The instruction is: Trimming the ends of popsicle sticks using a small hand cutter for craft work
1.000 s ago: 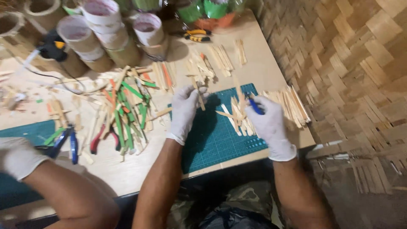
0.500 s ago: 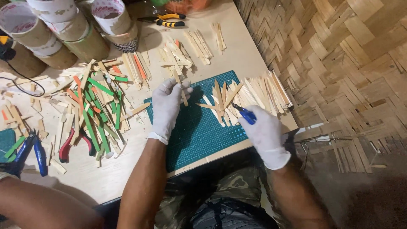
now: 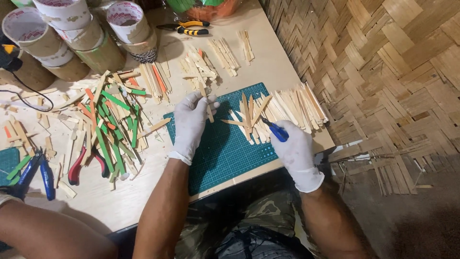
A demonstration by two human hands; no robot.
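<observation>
My left hand [image 3: 190, 122] now pinches a stick [image 3: 209, 109] over the mat's [image 3: 225, 148] far edge; my right hand [image 3: 294, 148] grips a blue knife [image 3: 274, 130], drawn nearer beside the stick pile [image 3: 287, 108].

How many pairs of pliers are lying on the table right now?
3: yellow-handled pliers at the far edge, red-handled pliers beside the coloured sticks, blue-handled pliers at left. Others may hide under sticks.

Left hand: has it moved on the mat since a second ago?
No. The left hand stays at the mat's upper left corner, gripping a stick.
</observation>
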